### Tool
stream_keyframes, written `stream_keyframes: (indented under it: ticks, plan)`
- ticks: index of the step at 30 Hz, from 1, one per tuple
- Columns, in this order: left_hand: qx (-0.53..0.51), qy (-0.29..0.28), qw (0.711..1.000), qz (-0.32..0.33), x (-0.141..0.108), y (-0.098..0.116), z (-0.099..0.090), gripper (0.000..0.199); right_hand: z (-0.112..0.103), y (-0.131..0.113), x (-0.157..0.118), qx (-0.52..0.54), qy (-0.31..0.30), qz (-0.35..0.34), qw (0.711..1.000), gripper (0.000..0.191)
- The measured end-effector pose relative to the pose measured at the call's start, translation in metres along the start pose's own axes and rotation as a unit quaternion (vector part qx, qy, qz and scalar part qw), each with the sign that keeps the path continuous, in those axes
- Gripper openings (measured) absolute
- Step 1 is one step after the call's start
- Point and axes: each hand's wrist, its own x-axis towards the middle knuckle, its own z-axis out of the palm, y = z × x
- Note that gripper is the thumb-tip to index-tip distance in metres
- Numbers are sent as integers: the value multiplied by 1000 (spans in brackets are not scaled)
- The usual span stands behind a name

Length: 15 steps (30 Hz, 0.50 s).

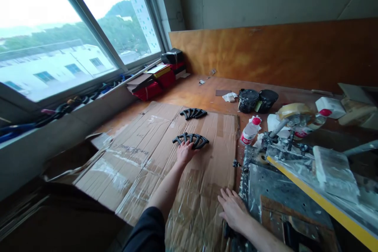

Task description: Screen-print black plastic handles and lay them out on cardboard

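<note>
My left hand point(185, 154) reaches out over the flattened cardboard, its fingers closed at the front edge of a fan-shaped row of black curved handle-like pieces point(198, 139). The fingertips partly hide the piece they grip. Behind that row lies a second, similar row of black pieces point(193, 113), untouched. My right hand point(233, 209) is open, palm down, with fingers spread over the right edge of the cardboard sheet point(165, 157). Something dark shows just under its wrist, too hidden to name.
Right of the cardboard stands a clamp frame with a yellow-edged screen point(325, 201). Near it are a red-capped bottle point(250, 130), black tubs point(248, 100) and a tape roll point(293, 110). Red and black boxes point(150, 88) are stacked by the window.
</note>
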Motion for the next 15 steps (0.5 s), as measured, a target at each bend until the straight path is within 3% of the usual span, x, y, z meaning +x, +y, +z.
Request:
stream_keyframes:
  ticks: [5, 8, 12, 15]
  plan:
    - [-12, -9, 1000, -19, 99, -25, 0, 54, 15, 9, 11, -12, -10, -6, 1000, 71]
    - [-18, -16, 999, -22, 133, -35, 3, 56, 20, 17, 20, -21, -8, -37, 999, 61]
    - [-7, 4, 1000, -19, 134, -34, 16, 62, 13, 16, 21, -16, -14, -43, 999, 56]
    - [9, 95, 995, -37, 108, -25, 36, 63, 1, 9, 17, 3, -61, -12, 998, 65]
